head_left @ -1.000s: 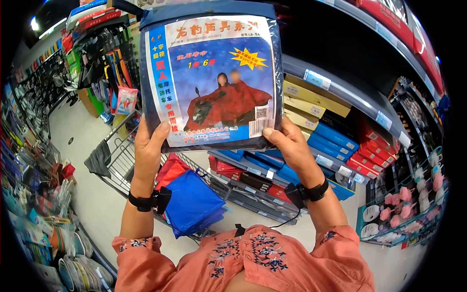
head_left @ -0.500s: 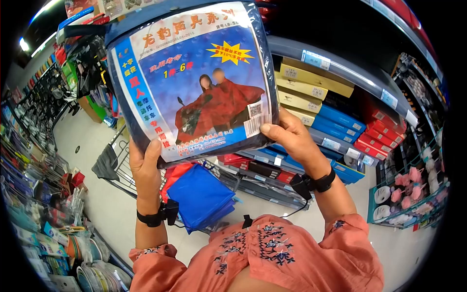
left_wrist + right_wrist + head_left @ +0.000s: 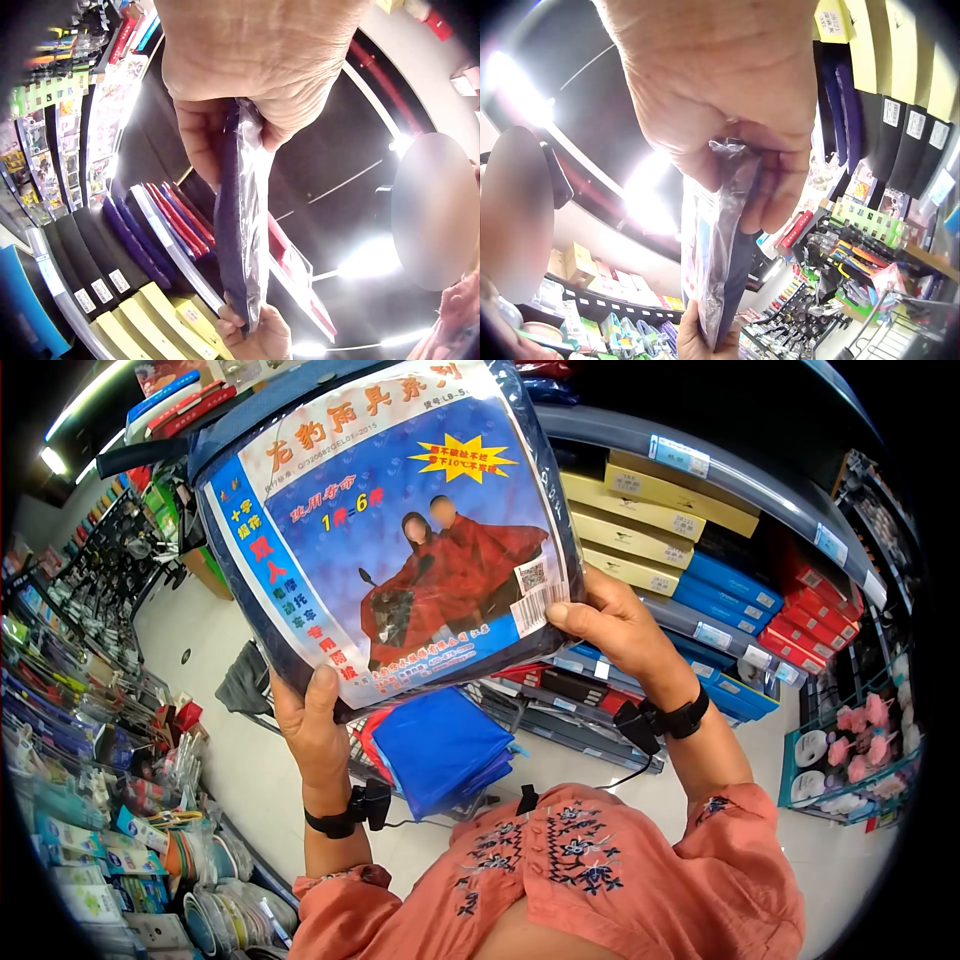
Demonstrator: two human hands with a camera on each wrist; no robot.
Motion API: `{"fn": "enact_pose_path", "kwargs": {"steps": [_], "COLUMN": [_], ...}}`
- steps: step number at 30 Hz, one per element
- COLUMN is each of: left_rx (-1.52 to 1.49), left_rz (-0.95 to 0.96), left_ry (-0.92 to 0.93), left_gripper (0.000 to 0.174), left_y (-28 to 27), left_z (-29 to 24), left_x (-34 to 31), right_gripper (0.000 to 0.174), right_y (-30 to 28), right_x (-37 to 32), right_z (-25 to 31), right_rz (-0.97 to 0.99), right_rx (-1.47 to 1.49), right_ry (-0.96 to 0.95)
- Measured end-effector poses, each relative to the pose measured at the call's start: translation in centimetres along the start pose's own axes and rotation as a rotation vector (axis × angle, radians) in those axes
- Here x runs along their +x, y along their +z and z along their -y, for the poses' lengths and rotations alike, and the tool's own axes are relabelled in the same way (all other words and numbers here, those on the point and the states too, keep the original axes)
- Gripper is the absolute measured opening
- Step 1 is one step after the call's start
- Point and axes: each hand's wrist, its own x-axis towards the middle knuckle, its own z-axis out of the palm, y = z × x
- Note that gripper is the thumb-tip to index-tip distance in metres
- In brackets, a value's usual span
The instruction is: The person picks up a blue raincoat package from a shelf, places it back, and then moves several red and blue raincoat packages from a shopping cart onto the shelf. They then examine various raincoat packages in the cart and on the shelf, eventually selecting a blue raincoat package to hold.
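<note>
A dark blue raincoat package (image 3: pixel 400 540) in clear plastic is held up, tilted, its printed label facing the head camera. The left hand (image 3: pixel 315 730) grips its lower left corner, thumb on the front. At the lower right edge the right hand (image 3: pixel 625 630) pinches it, thumb beside the barcode. In the left wrist view the package (image 3: pixel 244 217) is edge-on between the thumb and fingers of the left hand (image 3: pixel 255 67). The right wrist view has the right hand (image 3: pixel 720 90) closed around the package's (image 3: pixel 731 277) near end.
Below the package, a shopping cart holds blue and red folded bags (image 3: pixel 440 750). Shelves with yellow boxes (image 3: pixel 640 540), blue boxes (image 3: pixel 725 595) and red boxes (image 3: pixel 815 620) stand at the right. Packaged goods (image 3: pixel 110 850) line the left; a wire basket (image 3: pixel 850 765) hangs at far right.
The package has shifted left in the head view, tilted and come closer, with both hands still gripping it. The shelves and cart have shifted in the view.
</note>
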Motion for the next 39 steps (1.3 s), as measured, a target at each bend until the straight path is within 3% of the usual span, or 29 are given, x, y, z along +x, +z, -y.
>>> {"fn": "enact_pose_path", "kwargs": {"steps": [16,26,27,39], "left_rx": [0.043,0.064,0.059,-0.018], "left_rz": [-0.022,-0.033,-0.026,0.044], "left_ry": [-0.003,0.012,0.014,-0.018], "left_gripper": [0.054,0.053,0.053,0.053], "left_y": [0.4,8.0,6.0,9.6], "left_z": [-0.1,-0.1,-1.1,-3.6], "left_x": [-1.9,-5.7,-4.9,-7.7], "right_gripper": [0.051,0.050,0.050,0.054], "right_y": [-0.2,-6.2,-4.2,-5.4], "right_x": [-1.5,-6.4,-5.6,-11.4], "right_z": [0.3,0.6,1.4,4.2], "right_rz": [0.021,0.052,0.048,-0.034], "right_rx": [0.040,0.103,0.094,0.087], "right_ry": [0.031,-0.012,-0.027,0.031]}}
